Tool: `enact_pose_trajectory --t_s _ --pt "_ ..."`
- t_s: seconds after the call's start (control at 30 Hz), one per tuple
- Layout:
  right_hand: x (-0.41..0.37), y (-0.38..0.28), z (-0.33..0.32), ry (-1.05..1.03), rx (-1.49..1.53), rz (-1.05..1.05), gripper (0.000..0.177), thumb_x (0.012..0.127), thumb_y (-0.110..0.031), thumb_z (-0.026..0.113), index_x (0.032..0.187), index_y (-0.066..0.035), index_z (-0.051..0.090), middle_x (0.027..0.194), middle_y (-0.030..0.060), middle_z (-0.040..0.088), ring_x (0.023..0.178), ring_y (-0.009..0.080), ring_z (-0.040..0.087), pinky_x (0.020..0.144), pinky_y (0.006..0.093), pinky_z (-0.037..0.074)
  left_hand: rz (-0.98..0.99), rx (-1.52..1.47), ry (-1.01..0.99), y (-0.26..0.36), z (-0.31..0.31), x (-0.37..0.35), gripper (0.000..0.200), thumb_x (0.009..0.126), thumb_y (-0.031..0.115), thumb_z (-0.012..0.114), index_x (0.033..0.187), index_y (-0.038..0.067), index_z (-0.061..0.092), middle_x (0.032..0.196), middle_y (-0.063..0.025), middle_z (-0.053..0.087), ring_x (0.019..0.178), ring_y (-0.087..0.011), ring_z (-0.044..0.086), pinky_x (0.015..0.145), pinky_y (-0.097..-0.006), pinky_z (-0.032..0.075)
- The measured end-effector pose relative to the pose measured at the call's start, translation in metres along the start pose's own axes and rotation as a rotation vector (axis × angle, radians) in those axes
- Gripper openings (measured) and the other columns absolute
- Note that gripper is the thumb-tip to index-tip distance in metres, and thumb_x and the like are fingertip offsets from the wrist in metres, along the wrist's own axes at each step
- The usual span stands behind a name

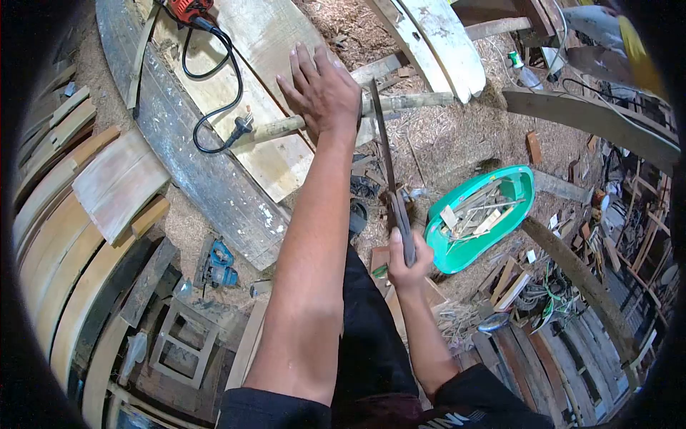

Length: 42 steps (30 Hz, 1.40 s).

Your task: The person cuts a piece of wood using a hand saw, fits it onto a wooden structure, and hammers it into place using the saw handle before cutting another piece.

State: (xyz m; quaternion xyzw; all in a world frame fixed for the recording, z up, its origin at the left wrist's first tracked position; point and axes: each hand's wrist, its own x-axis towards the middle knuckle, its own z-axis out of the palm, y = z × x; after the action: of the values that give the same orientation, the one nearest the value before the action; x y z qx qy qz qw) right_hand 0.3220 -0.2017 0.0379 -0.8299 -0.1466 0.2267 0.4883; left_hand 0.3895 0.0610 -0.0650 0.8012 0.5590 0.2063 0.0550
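Observation:
A mottled bamboo pole (418,101) lies across pale wooden boards, its far end sticking out past their right edge. My left hand (325,93) presses down on it, fingers stretched out and apart over the board. In my right hand (409,259) is the dark handle of a handsaw (387,161), seen nearly edge-on. Its long thin blade points away from me and crosses the pole just right of my left hand. Under the pole's left end lies the black plug (241,127) of a power cord.
A red power tool (189,10) sits on the boards at the top. Right of me stands a green basin (457,263) with wood scraps. A blue power tool (220,266) lies on the sawdust-covered floor at left. Curved planks (61,279) are stacked far left; cables and offcuts lie lower right.

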Motion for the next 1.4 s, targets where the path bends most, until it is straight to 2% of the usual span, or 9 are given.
enact_pose_trajectory --t_s 0.13,0.37,0.5,0.6,0.77,0.87,0.97,1.07,1.4 --pt "0.061 -0.013 0.035 -0.028 -0.030 0.061 0.025 0.091 -0.018 0.069 0.073 -0.005 0.059 0.053 -0.0012 0.048 0.047 0.0058 0.043 0.044 0.0278 0.036 -0.007 -0.008 -0.013 0.001 -0.004 -0.001 0.045 0.090 0.025 0.053 0.133 0.011 0.053 0.148 -0.0124 0.043 0.142 -0.0275 0.035 0.117 -0.0582 0.017" --pt "-0.001 0.006 -0.005 -0.015 -0.044 -0.002 0.019 0.090 -0.018 0.070 0.079 -0.004 0.065 0.054 -0.0003 0.050 0.050 0.0049 0.048 0.047 0.0253 0.039 -0.008 -0.022 0.001 0.001 -0.001 0.004 0.044 0.091 0.024 0.052 0.133 0.011 0.053 0.148 -0.0123 0.043 0.143 -0.0273 0.034 0.117 -0.0582 0.017" --pt "0.064 -0.003 0.028 -0.042 -0.055 0.030 0.022 0.090 -0.020 0.071 0.077 -0.003 0.064 0.052 0.0005 0.052 0.048 0.0057 0.050 0.047 0.0264 0.041 -0.003 -0.024 0.003 0.000 -0.002 -0.001 0.043 0.090 0.023 0.053 0.132 0.011 0.053 0.148 -0.0124 0.043 0.143 -0.0275 0.034 0.117 -0.0582 0.017" --pt "0.053 -0.002 0.024 -0.077 -0.040 -0.010 0.027 0.093 -0.015 0.066 0.071 -0.004 0.055 0.058 -0.0063 0.047 0.055 0.0019 0.041 0.048 0.0241 0.033 0.000 -0.027 -0.003 0.001 -0.003 0.000 0.044 0.090 0.024 0.053 0.132 0.011 0.053 0.148 -0.0127 0.043 0.143 -0.0277 0.034 0.117 -0.0580 0.016" --pt "0.002 0.006 -0.003 -0.032 -0.034 -0.014 0.022 0.090 -0.017 0.070 0.076 -0.003 0.062 0.052 0.0044 0.053 0.046 0.0106 0.052 0.046 0.0313 0.040 -0.013 -0.098 -0.053 -0.003 -0.002 -0.006 0.045 0.092 0.026 0.050 0.134 0.009 0.050 0.150 -0.0157 0.040 0.146 -0.0291 0.027 0.118 -0.0605 0.007" --pt "0.056 0.003 0.027 -0.043 -0.061 -0.019 0.022 0.090 -0.017 0.070 0.075 -0.003 0.062 0.052 0.0043 0.053 0.046 0.0116 0.053 0.046 0.0310 0.041 0.001 -0.114 -0.032 -0.002 0.000 0.000 0.046 0.092 0.026 0.050 0.134 0.009 0.050 0.150 -0.0158 0.040 0.146 -0.0293 0.027 0.118 -0.0612 0.007" --pt "0.066 0.003 0.035 -0.050 -0.053 0.011 0.022 0.090 -0.018 0.070 0.075 -0.004 0.063 0.052 0.0037 0.053 0.046 0.0120 0.054 0.047 0.0305 0.042 0.023 -0.021 0.019 -0.002 0.002 -0.001 0.046 0.091 0.026 0.052 0.133 0.009 0.053 0.147 -0.0138 0.044 0.142 -0.0284 0.034 0.117 -0.0587 0.015" --pt "0.009 0.008 0.000 -0.041 -0.106 -0.032 0.020 0.089 -0.020 0.071 0.079 -0.003 0.066 0.055 0.0042 0.056 0.048 0.0101 0.055 0.048 0.0293 0.043 0.020 -0.021 0.017 -0.002 0.002 -0.005 0.044 0.091 0.026 0.053 0.131 0.009 0.054 0.148 -0.0135 0.044 0.142 -0.0286 0.035 0.117 -0.0590 0.016" --pt "0.024 0.001 0.011 -0.064 -0.039 0.056 0.019 0.092 -0.020 0.069 0.083 -0.003 0.066 0.056 0.0014 0.057 0.049 0.0069 0.050 0.048 0.0291 0.042 0.020 -0.013 0.018 -0.002 0.002 -0.001 0.044 0.091 0.027 0.052 0.132 0.010 0.054 0.147 -0.0139 0.043 0.141 -0.0290 0.036 0.117 -0.0592 0.016"
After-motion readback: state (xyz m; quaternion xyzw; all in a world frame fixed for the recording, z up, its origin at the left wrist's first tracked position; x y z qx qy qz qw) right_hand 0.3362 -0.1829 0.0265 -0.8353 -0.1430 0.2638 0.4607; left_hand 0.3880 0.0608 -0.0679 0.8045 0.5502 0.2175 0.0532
